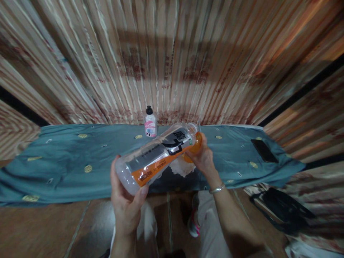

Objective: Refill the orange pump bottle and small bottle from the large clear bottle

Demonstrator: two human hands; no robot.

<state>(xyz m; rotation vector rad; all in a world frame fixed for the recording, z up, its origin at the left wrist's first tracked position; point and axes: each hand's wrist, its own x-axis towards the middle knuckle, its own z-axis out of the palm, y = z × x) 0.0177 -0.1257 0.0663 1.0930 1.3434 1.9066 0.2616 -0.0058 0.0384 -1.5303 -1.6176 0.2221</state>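
A large clear plastic bottle (157, 154) with an orange, grey and black label lies tilted, almost horizontal, in front of me. My left hand (125, 200) grips its base, thumb on one side and fingers on the other. My right hand (202, 157) is closed around its neck and the orange cap (196, 145) at the upper right; a bracelet circles that wrist. Beneath the bottle, a white lacy piece (182, 167) rests on the teal cloth (67, 161).
A small clear bottle with a black cap and pink label (150, 123) stands at the cloth's far edge. A dark phone (264, 150) lies on the right of the cloth. Striped curtains hang behind. A black bag (282, 209) sits on the floor at right.
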